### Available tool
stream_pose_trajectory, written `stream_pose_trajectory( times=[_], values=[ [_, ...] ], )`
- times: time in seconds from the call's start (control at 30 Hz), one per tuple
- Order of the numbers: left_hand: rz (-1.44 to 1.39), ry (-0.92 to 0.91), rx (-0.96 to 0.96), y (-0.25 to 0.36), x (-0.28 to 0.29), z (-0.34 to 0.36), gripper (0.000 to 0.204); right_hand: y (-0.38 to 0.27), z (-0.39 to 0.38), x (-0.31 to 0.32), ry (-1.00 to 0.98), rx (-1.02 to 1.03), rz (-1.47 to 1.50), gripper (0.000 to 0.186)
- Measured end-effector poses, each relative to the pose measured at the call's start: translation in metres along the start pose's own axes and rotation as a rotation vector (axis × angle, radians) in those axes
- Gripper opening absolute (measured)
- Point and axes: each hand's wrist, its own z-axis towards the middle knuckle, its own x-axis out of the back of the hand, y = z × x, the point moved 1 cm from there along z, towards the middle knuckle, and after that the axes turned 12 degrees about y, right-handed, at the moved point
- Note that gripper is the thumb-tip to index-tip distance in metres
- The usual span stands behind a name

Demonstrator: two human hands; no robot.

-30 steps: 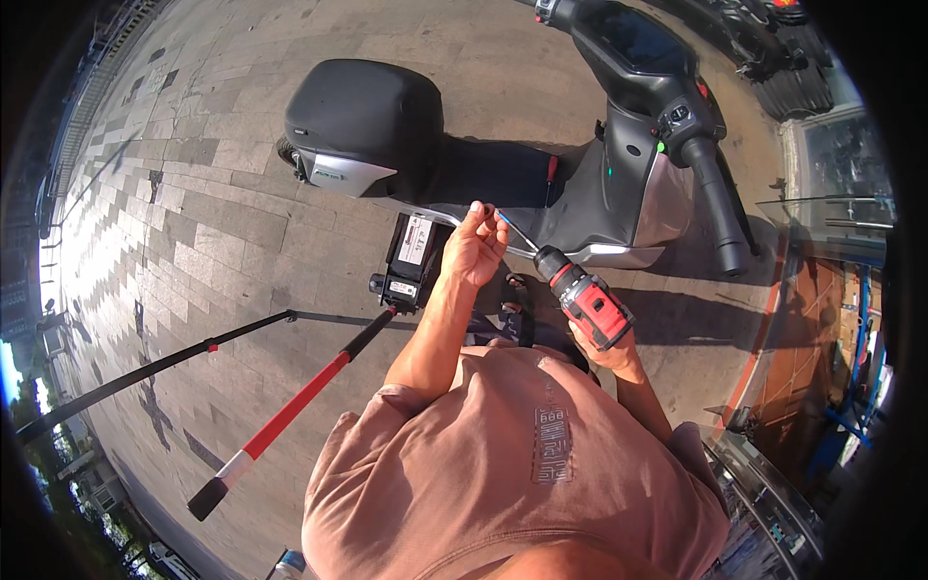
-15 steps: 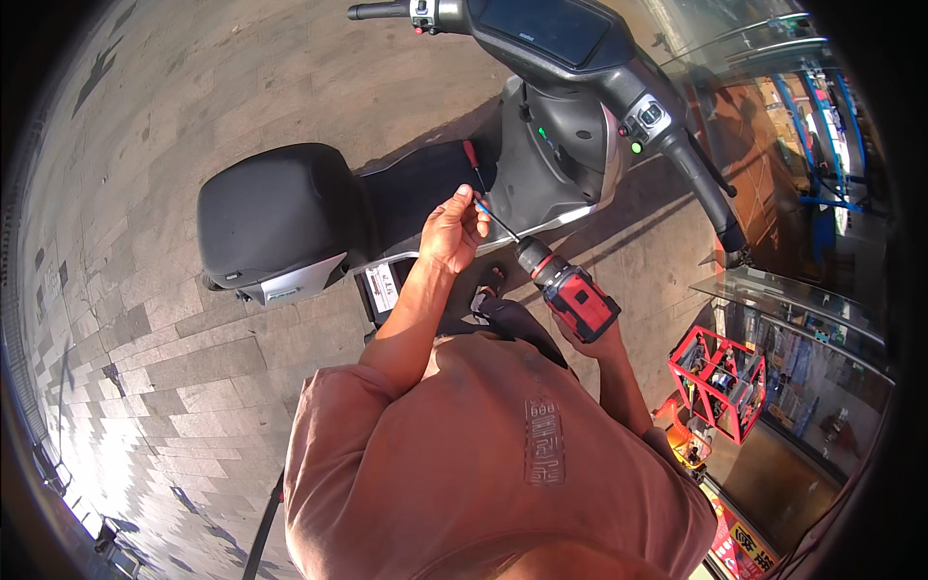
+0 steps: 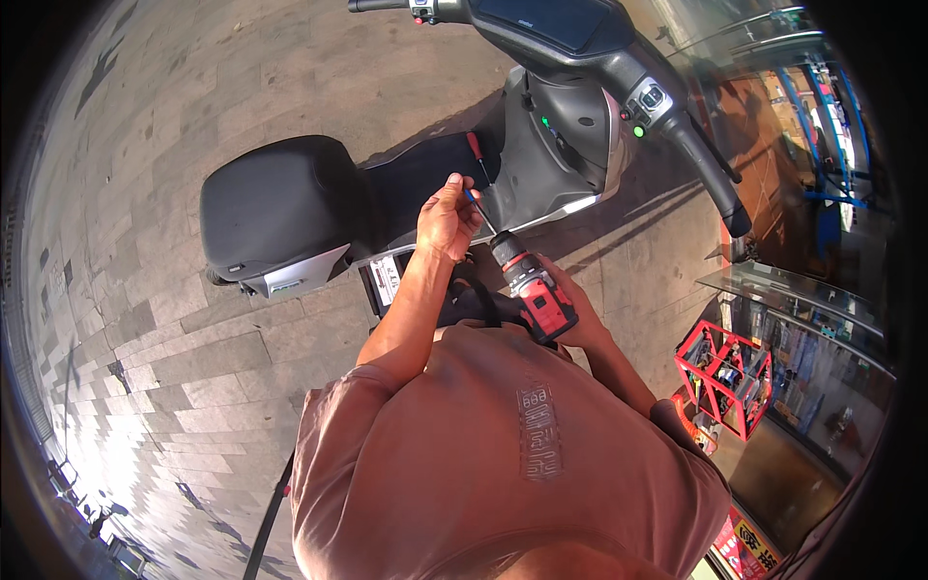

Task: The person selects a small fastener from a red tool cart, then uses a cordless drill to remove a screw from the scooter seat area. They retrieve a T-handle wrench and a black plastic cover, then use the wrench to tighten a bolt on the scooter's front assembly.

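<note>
My left hand pinches the end of a long slim bit with a blue section, held over the footboard of a grey-black scooter. That bit runs down to the chuck of a red-and-black drill, which my right hand grips from the right side, partly behind the tool's body. Just beyond my left fingers, a red-handled screwdriver lies on the footboard. The scooter's seat is to the left and its handlebar to the right.
A black object with a white label sits below the scooter beside my legs. At right are a glass storefront, a red metal rack holding small items and blue racking. Grey paving surrounds the scooter; a dark pole runs at lower left.
The view has swung toward the storefront since a second ago. In the last half second the drill and my right hand shifted up and left, and my left hand rose slightly.
</note>
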Motion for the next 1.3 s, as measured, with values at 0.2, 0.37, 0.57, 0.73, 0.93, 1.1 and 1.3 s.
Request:
stream_pose_trajectory(
  times=[0.2, 0.37, 0.57, 0.73, 0.93, 1.1, 1.3],
  values=[
    [0.044, 0.068, -0.033, -0.025, -0.023, 0.014, 0.027, 0.040, 0.002, -0.005, -0.052, 0.088, -0.263, 0.101],
    [0.027, 0.052, -0.051, -0.036, -0.034, 0.014, 0.026, 0.079, -0.001, -0.017, 0.075, 0.273, -0.233, 0.072],
    [-0.069, 0.149, -0.184, -0.006, -0.026, -0.004, 0.026, 0.082, 0.020, -0.029, -0.153, 0.085, -0.218, 0.075],
    [-0.087, 0.130, -0.256, 0.040, -0.017, -0.016, 0.022, 0.042, 0.052, -0.054, -0.233, 0.118, -0.226, 0.087],
    [0.038, 0.049, -0.200, 0.088, -0.021, -0.005, 0.025, 0.014, 0.073, -0.089, -0.065, 0.311, -0.228, 0.085],
    [0.299, -0.148, 0.020, 0.109, -0.032, 0.037, 0.026, 0.008, 0.068, -0.142, 0.286, 0.165, -0.340, 0.080],
    [0.549, -0.378, 0.322, 0.070, -0.066, 0.068, 0.023, 0.029, 0.063, -0.196, 0.721, -0.065, -0.457, 0.073]
  ],
)
